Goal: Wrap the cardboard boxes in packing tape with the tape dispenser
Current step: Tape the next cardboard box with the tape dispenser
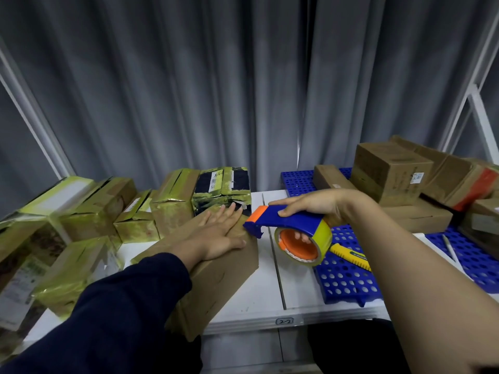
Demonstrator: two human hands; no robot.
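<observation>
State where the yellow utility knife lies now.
In the head view, the yellow utility knife lies right of centre on the blue perforated plastic mat, beside the blue-and-orange tape dispenser.

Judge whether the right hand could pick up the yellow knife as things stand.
Probably not yet: the right hand grips the tape dispenser, though the knife lies close by on the blue mat.

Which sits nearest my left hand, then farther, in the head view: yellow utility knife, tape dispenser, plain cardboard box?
1. plain cardboard box, under the left hand.
2. tape dispenser, just right.
3. yellow utility knife, farther right, on the blue mat.
</observation>
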